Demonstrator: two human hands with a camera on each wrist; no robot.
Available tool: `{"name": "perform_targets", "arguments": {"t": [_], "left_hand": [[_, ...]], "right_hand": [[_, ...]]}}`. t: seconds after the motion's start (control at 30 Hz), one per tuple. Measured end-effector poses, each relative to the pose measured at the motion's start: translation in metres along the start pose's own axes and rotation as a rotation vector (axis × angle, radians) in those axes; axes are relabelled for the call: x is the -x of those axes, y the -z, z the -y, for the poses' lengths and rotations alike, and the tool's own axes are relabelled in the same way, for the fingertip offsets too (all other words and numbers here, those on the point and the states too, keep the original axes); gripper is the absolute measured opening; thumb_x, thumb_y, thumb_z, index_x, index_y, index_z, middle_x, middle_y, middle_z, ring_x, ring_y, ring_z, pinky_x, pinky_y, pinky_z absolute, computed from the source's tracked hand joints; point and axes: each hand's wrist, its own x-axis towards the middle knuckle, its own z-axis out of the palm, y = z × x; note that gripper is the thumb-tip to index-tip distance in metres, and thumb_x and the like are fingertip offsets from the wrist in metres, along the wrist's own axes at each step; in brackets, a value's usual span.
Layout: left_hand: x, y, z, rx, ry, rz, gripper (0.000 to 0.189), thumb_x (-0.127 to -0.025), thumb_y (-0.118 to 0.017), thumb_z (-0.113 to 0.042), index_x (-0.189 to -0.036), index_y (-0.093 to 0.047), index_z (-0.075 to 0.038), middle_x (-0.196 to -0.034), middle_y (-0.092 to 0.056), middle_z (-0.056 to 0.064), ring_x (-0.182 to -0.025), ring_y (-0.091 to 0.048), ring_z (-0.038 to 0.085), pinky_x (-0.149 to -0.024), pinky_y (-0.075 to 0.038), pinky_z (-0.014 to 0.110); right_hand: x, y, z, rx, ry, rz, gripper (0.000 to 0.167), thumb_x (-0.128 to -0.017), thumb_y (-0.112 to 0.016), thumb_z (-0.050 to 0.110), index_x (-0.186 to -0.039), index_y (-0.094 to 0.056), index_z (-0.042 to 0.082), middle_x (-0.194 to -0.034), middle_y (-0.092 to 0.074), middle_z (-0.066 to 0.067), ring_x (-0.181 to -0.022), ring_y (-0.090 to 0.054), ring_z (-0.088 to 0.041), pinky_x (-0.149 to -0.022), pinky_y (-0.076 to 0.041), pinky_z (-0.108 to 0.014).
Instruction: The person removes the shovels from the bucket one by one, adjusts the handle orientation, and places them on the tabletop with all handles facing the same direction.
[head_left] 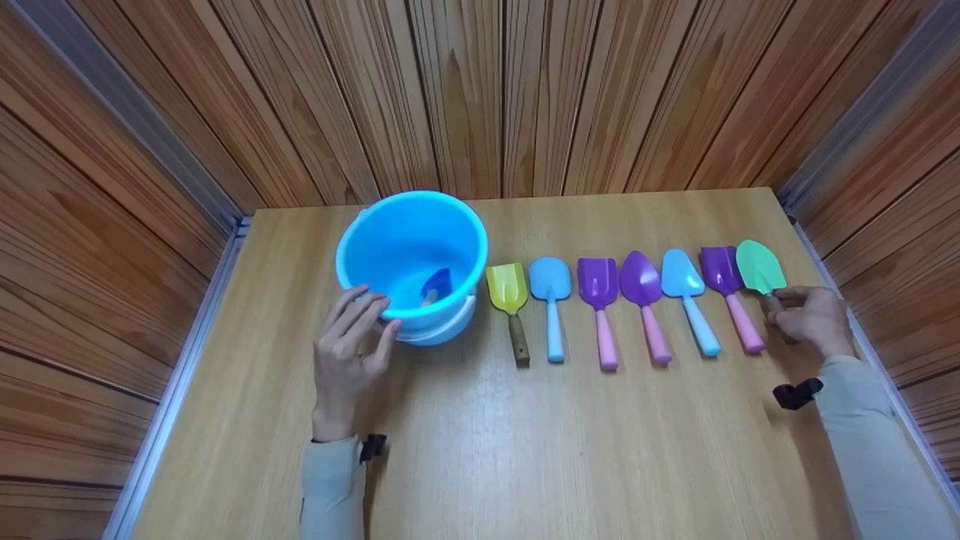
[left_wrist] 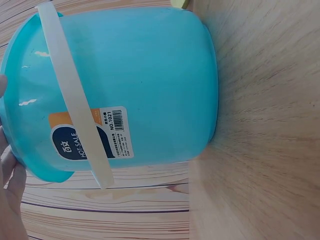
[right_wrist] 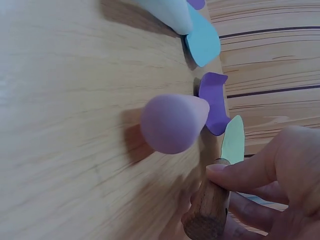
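My left hand [head_left: 351,356] is at the near left rim of a light blue bucket [head_left: 442,328], its fingertips over the edge and thumb against the outside. A small blue-bladed tool [head_left: 437,283] lies inside the bucket, its lower part hidden by the rim. At the far right, my right hand [head_left: 814,319] grips a green trowel [head_left: 760,266] by its brown wooden handle [right_wrist: 207,210], thumb on top near the blade. Right beside it lies a purple shovel [head_left: 720,268] with a pink handle [right_wrist: 170,125], which the green blade slightly overlaps in the head view.
Between bucket and right hand, a row holds a yellow shovel [head_left: 508,285], a blue shovel [head_left: 550,277], another purple shovel [head_left: 598,281], a purple trowel [head_left: 641,277] and a blue trowel [head_left: 682,274]. Wood-panelled walls [head_left: 465,97] enclose the table [head_left: 525,450] at the back and sides.
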Motion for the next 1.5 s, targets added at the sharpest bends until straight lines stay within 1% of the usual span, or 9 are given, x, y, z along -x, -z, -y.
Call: {"name": "perform_targets", "arguments": {"t": [0.2, 0.4, 0.53, 0.67, 0.73, 0.9, 1.1, 1.33, 1.5], "left_hand": [[0.0006, -0.0008, 0.0010, 0.001, -0.009, -0.006, 0.043, -0.086, -0.090, -0.015, -0.127, -0.080, -0.012, -0.125, -0.079, 0.007, -0.133, -0.067, 0.030, -0.118, -0.050, 0.035], [0.0012, -0.0012, 0.0015, 0.001, -0.010, -0.012, 0.042, -0.085, -0.090, -0.015, -0.126, -0.080, -0.012, -0.126, -0.079, 0.005, -0.133, -0.067, 0.031, -0.118, -0.050, 0.035], [0.0006, -0.0014, 0.0011, 0.005, -0.001, -0.006, 0.042, -0.086, -0.090, -0.016, -0.127, -0.080, -0.013, -0.124, -0.079, 0.007, -0.133, -0.067, 0.031, -0.118, -0.049, 0.035], [0.0003, -0.0013, 0.0005, 0.008, 0.004, -0.001, 0.043, -0.086, -0.090, -0.015, -0.128, -0.079, -0.014, -0.125, -0.079, 0.007, -0.134, -0.066, 0.030, -0.119, -0.049, 0.034], [0.0004, -0.0010, 0.0005, 0.006, 0.004, 0.001, 0.044, -0.086, -0.090, -0.015, -0.129, -0.079, -0.013, -0.126, -0.079, 0.006, -0.134, -0.066, 0.031, -0.119, -0.049, 0.034], [0.0008, -0.0005, 0.0005, 0.000, 0.004, 0.004, 0.044, -0.086, -0.090, -0.015, -0.129, -0.079, -0.014, -0.127, -0.079, 0.005, -0.134, -0.066, 0.031, -0.119, -0.049, 0.034], [0.0013, 0.0004, 0.0006, -0.003, 0.004, -0.003, 0.045, -0.086, -0.090, -0.015, -0.130, -0.079, -0.015, -0.129, -0.078, 0.002, -0.134, -0.066, 0.029, -0.118, -0.049, 0.034], [0.0006, 0.0000, 0.0011, 0.003, -0.016, -0.014, 0.044, -0.085, -0.090, -0.014, -0.127, -0.079, -0.012, -0.126, -0.079, 0.004, -0.131, -0.068, 0.033, -0.118, -0.050, 0.036], [-0.0006, -0.0009, 0.0012, 0.007, -0.017, -0.013, 0.044, -0.085, -0.090, -0.014, -0.127, -0.079, -0.012, -0.127, -0.079, 0.003, -0.129, -0.068, 0.037, -0.118, -0.050, 0.036]], "right_hand": [[-0.0012, -0.0021, -0.0005, 0.030, -0.018, -0.010, 0.060, -0.100, -0.065, 0.014, -0.152, -0.048, -0.010, -0.138, -0.054, -0.033, -0.090, -0.064, -0.025, -0.070, -0.060, -0.030], [-0.0052, -0.0021, -0.0001, 0.142, -0.013, -0.066, 0.059, -0.098, -0.069, 0.020, -0.148, -0.055, -0.008, -0.141, -0.060, -0.032, -0.108, -0.060, -0.034, -0.079, -0.045, -0.033], [-0.0058, -0.0025, 0.0004, 0.113, -0.036, -0.042, 0.059, -0.099, -0.066, 0.020, -0.149, -0.053, -0.009, -0.141, -0.056, -0.033, -0.114, -0.055, -0.039, -0.081, -0.048, -0.038], [-0.0051, -0.0023, -0.0004, 0.067, -0.054, -0.025, 0.059, -0.102, -0.062, 0.023, -0.150, -0.051, -0.010, -0.142, -0.053, -0.034, -0.118, -0.051, -0.042, -0.092, -0.049, -0.049], [-0.0045, -0.0021, -0.0012, 0.043, -0.062, -0.015, 0.060, -0.104, -0.061, 0.025, -0.151, -0.050, -0.009, -0.143, -0.052, -0.034, -0.119, -0.050, -0.043, -0.095, -0.048, -0.050], [-0.0031, -0.0026, -0.0022, 0.001, -0.083, -0.016, 0.062, -0.108, -0.058, 0.032, -0.155, -0.047, -0.007, -0.147, -0.049, -0.032, -0.120, -0.049, -0.042, -0.092, -0.049, -0.042], [-0.0041, -0.0036, -0.0034, -0.042, -0.085, -0.068, 0.065, -0.108, -0.060, 0.037, -0.154, -0.048, -0.006, -0.150, -0.047, -0.032, -0.124, -0.046, -0.043, -0.095, -0.049, -0.048], [-0.0019, -0.0056, -0.0069, 0.019, -0.028, -0.141, 0.058, -0.105, -0.064, 0.035, -0.146, -0.057, -0.006, -0.139, -0.055, -0.029, -0.114, -0.049, -0.034, -0.075, -0.047, -0.026], [0.0030, -0.0102, -0.0084, 0.034, 0.000, -0.135, 0.058, -0.105, -0.066, 0.036, -0.143, -0.059, -0.007, -0.136, -0.057, -0.030, -0.111, -0.051, -0.036, -0.074, -0.047, -0.025]]}}
